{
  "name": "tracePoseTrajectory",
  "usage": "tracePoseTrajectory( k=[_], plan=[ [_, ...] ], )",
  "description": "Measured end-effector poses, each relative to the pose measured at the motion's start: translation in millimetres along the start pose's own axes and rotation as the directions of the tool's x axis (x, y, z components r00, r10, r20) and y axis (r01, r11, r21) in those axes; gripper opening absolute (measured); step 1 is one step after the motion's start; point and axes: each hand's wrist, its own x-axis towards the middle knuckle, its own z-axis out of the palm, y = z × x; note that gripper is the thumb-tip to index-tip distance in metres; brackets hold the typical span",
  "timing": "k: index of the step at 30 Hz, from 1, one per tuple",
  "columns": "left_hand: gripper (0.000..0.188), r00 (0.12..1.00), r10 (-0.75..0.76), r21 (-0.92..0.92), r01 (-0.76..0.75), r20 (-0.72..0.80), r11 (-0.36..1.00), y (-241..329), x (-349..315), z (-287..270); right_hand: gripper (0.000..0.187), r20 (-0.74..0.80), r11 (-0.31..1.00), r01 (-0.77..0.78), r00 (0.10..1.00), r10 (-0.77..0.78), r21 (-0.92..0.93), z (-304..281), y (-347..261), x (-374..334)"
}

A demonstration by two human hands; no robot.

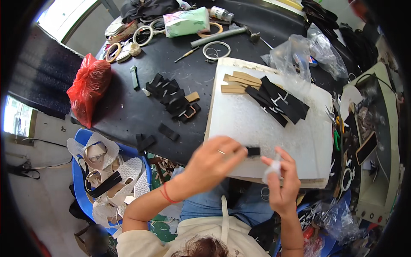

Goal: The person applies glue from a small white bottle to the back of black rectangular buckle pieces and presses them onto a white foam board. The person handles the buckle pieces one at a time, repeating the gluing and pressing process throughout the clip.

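Over the near edge of a white board (252, 128), my left hand (216, 158) pinches a short black strip (253, 151) that sticks out to the right of its fingertips. Beside it, my right hand (284, 182) is closed around a small whitish, translucent bottle (272, 169), slightly blurred; its fingertips are near the strip's free end. Farther back on the board lie fanned black strips (284, 100) with small white pieces on them, partly over several tan strips (239, 81). Left of the board is a heap of black strap pieces (171, 96), one with a buckle (189, 112).
A red plastic bag (90, 85) sits at the table's left edge, above a blue basket (79, 180) of white straps. Rings, tape rolls, a hammer (222, 36) and a tissue pack (186, 22) lie at the back. A phone (367, 147) rests on the machine at right.
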Motion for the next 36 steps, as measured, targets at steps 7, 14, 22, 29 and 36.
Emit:
tracePoseTrajectory(
  k=[7,14,22,29,36],
  plan=[
    [0.026,0.903,-0.322,0.36,0.412,-0.284,0.837,-107.4,-16.1,-37.6,0.023,-0.075,0.999,0.018,0.997,-0.016,0.034,-10.2,21.1,-13.5],
    [0.041,0.99,0.132,-0.032,-0.134,-0.04,0.991,-49.9,118.9,33.9,0.022,-0.149,0.999,0.027,0.989,-0.02,0.047,-11.1,12.0,-11.1],
    [0.03,0.959,0.28,0.209,-0.281,0.038,0.936,-53.7,139.9,38.3,0.024,-0.203,0.98,-0.014,0.978,0.055,0.198,-15.7,17.5,-28.2],
    [0.033,0.961,0.198,0.232,-0.241,0.194,0.943,31.6,26.2,11.1,0.028,-0.212,0.98,0.126,0.973,-0.092,0.152,-25.0,15.4,-39.7],
    [0.037,0.979,-0.195,-0.082,0.199,0.053,0.977,37.2,10.3,9.9,0.029,-0.088,0.978,0.209,0.974,-0.21,-0.02,0.1,11.0,-24.6]
  ],
)
